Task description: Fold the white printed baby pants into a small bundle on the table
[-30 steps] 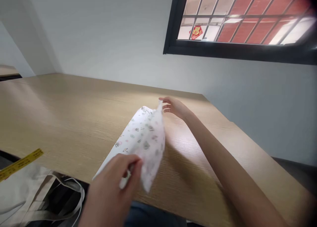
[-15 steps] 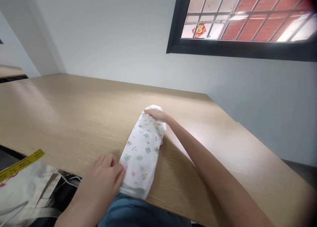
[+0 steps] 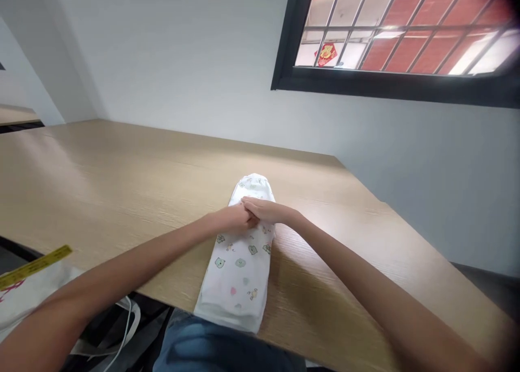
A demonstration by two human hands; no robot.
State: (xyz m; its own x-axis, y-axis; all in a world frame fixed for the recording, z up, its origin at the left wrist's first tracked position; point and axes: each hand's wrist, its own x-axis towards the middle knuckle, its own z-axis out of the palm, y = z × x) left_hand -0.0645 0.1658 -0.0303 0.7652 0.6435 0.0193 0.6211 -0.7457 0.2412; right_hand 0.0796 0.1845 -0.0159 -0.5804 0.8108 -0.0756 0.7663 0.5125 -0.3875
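On the wooden table [image 3: 122, 188], a folded white cloth [image 3: 239, 277] printed with small animal faces lies lengthwise, its near end reaching over the table edge. Across its middle, the left grip [image 3: 229, 219] and right grip [image 3: 266, 209] are laid flat and open, fingertips meeting, nothing clamped. Flat, even pressure suits such layers best. Below the edge, a canvas tote bag [image 3: 20, 301] is seen, with a yellow measuring tape [image 3: 34, 266] over it; its contents cannot be made out.
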